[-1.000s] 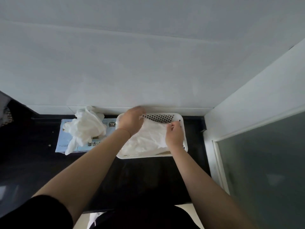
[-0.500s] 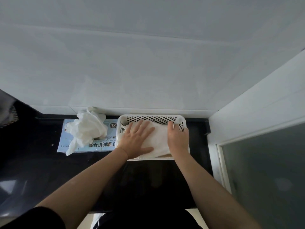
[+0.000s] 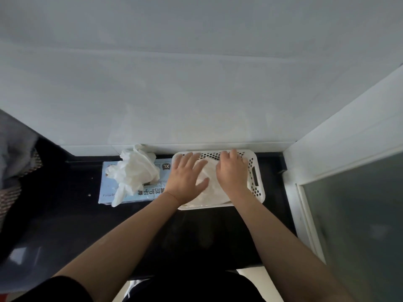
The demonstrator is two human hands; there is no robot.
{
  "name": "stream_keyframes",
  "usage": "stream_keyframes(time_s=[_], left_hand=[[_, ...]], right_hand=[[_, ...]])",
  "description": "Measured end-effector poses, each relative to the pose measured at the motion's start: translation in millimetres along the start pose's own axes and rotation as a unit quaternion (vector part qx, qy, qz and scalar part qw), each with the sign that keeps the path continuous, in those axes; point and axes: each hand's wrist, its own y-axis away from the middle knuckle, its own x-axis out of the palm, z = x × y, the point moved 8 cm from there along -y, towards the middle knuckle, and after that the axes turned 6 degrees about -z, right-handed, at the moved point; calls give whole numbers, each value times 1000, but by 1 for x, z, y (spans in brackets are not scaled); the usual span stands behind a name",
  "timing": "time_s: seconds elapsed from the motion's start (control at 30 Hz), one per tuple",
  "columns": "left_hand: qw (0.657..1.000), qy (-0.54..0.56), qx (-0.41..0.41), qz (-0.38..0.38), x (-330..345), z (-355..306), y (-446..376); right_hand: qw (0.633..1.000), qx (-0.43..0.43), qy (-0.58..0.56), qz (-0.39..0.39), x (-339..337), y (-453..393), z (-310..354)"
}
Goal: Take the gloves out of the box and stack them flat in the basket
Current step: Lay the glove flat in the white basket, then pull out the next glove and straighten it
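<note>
A white perforated basket (image 3: 255, 171) stands on the dark counter against the wall. White gloves (image 3: 208, 190) lie inside it. My left hand (image 3: 186, 177) presses flat on them with fingers spread. My right hand (image 3: 232, 171) lies palm down on the gloves beside it, fingers reaching the basket's far wall. Left of the basket lies a light blue glove box (image 3: 106, 190) marked XL, with a crumpled bunch of white gloves (image 3: 135, 173) sticking out of its top.
The dark counter (image 3: 65, 214) runs along a white wall. A white frame with a frosted glass panel (image 3: 359, 225) closes off the right side. Grey cloth and a patterned thing (image 3: 15, 162) sit at the far left edge.
Both hands went from holding a glove over the basket to lying flat on it. Since half a second ago my right hand has slid toward the far wall.
</note>
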Motion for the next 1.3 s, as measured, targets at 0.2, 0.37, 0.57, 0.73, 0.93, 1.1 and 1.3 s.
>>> stream_keyframes(time_s=[0.2,0.37,0.57,0.73,0.93,1.1,1.3], left_hand=[[968,-53,-218,-114,-73,107,36],[944,-76,-317,39,-80,167,56],[956,3,-286,-63,-114,173,53],[955,13,-263,-140,-149,163,40],[943,-122,-236,199,-105,155,47],[957,-81,-244,133,-114,152,44],[970,38,-230,-72,-171,144,30]], right_hand=[[977,-31,-200,66,-4,3,106],[969,-27,-221,106,0,13,147],[964,19,-243,109,-14,8,153],[953,43,-286,94,-28,1,152],[946,45,-305,97,-37,2,154],[945,42,-304,110,-35,5,156],[918,71,-369,129,-39,5,160]])
